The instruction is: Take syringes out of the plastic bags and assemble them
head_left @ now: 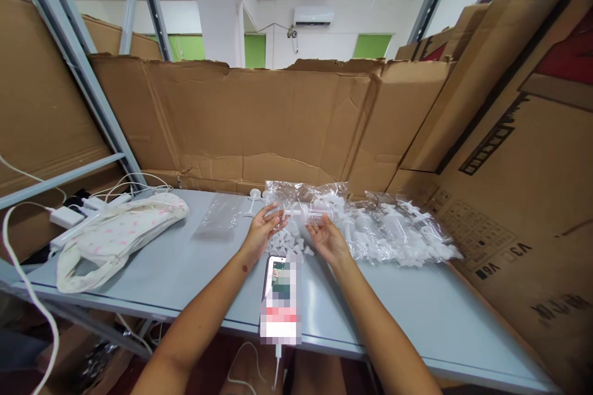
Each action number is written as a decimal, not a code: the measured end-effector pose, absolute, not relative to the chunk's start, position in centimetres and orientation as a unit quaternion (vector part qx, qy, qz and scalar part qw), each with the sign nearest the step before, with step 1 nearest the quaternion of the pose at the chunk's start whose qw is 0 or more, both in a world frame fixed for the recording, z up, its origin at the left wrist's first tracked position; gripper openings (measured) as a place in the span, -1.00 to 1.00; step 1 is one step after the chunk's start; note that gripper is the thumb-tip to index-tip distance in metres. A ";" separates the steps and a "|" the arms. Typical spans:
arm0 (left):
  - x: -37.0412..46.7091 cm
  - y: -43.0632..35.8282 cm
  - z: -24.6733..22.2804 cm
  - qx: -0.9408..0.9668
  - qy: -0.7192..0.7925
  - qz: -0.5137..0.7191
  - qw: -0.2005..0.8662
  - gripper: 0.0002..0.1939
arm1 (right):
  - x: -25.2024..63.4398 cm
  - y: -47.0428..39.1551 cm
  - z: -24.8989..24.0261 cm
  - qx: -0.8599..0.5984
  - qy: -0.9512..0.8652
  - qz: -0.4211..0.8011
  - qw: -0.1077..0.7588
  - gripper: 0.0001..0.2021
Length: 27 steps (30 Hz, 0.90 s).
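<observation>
A clear plastic syringe (319, 215) with printed graduation marks lies sideways between my two hands, over the table. My left hand (265, 226) has its fingers closed around the white plunger end. Around the barrel, my right hand (328, 242) grips from below with thumb and fingers. Small white plastic pieces (286, 242) are heaped just below the syringe. A white plunger-like part (254, 196) stands beyond my left hand. Behind the syringe is a clear plastic bag (306, 191) with white parts in it.
Bagged clear and white plastic parts (398, 231) cover the table's right side. Flat clear bags (220, 217) lie left of my hands. A phone (280, 296) on a cable is at the front edge. A white pouch (125, 231) and power strip (90, 219) sit left; cardboard (259, 114) walls the back.
</observation>
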State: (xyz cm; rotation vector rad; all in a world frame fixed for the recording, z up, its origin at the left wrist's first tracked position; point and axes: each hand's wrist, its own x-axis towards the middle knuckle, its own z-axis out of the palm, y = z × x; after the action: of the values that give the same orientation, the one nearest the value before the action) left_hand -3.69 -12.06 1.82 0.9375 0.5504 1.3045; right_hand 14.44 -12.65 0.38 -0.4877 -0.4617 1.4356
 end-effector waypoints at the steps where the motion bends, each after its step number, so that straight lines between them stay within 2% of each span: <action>1: -3.7 -12.1 1.8 0.415 0.243 0.576 0.661 -0.55 | 14.3 -12.7 0.4 -0.220 -0.216 0.644 0.700 -0.74; 8: -3.5 -12.2 2.0 0.428 0.266 0.572 0.648 -0.51 | 14.0 -14.0 1.4 -0.217 -0.265 0.680 0.649 -0.75; 13: -3.2 -12.5 2.1 0.485 0.305 0.601 0.558 -0.25 | 14.3 -13.7 1.5 -0.240 -0.244 0.655 0.674 -0.74; 15: -3.2 -12.6 2.1 0.518 0.311 0.602 0.523 -0.20 | 14.6 -13.6 1.4 -0.252 -0.238 0.643 0.683 -0.74; 19: -3.3 -12.6 1.6 0.567 0.330 0.598 0.461 -0.34 | 14.9 -13.4 1.4 -0.272 -0.229 0.623 0.697 -0.71; 23: -3.3 -12.1 1.1 0.600 0.344 0.579 0.430 -0.83 | 15.0 -13.3 1.3 -0.288 -0.203 0.629 0.693 -0.70; 27: -3.3 -11.7 1.1 0.583 0.327 0.573 0.475 -0.82 | 15.1 -13.3 1.4 -0.291 -0.176 0.649 0.681 -0.70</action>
State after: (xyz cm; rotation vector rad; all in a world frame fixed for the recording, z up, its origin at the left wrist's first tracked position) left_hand -3.32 -11.74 1.12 1.4245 0.7991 1.4003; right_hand 15.10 -13.32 1.43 -0.6524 -0.3941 1.4559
